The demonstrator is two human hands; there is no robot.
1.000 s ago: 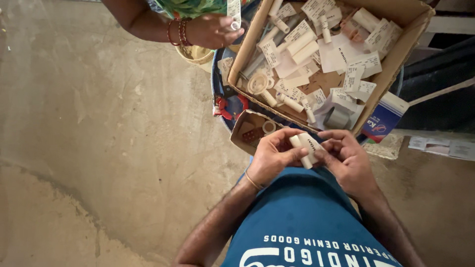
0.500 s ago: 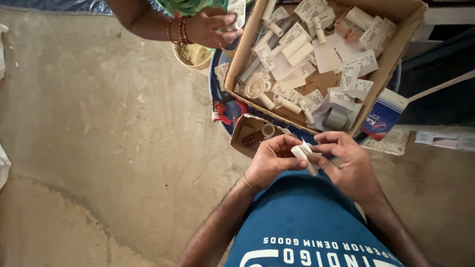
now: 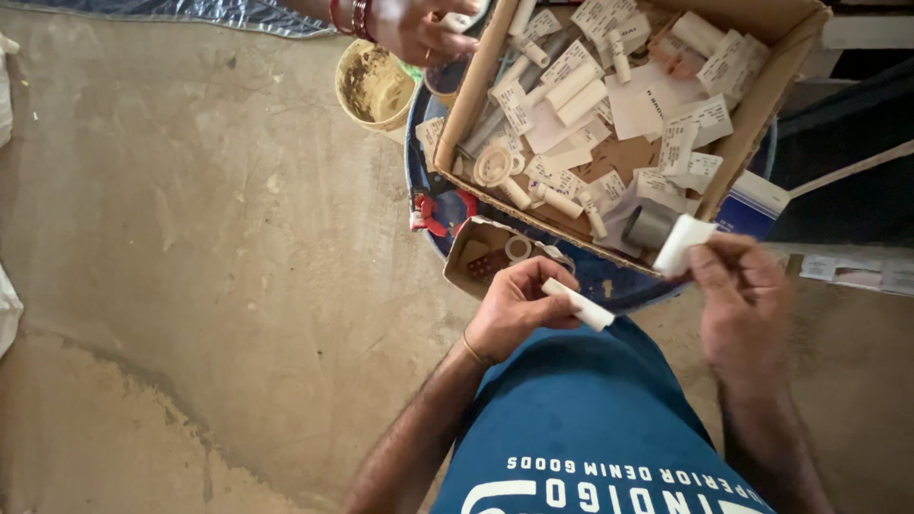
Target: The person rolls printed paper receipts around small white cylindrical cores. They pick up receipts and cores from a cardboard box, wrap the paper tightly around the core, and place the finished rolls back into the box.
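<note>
White tube (image 3: pixel 578 304) in left hand (image 3: pixel 514 309), paper slip (image 3: pixel 683 244) in raised right hand (image 3: pixel 743 300).

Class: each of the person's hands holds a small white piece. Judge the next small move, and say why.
Probably drop the white slip from the right hand into the cardboard box: it is apart from the white tube in the left hand, and similar slips lie there.

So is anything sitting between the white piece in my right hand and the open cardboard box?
Nothing visible: the right hand holds the white piece just at the cardboard box near edge.
</note>
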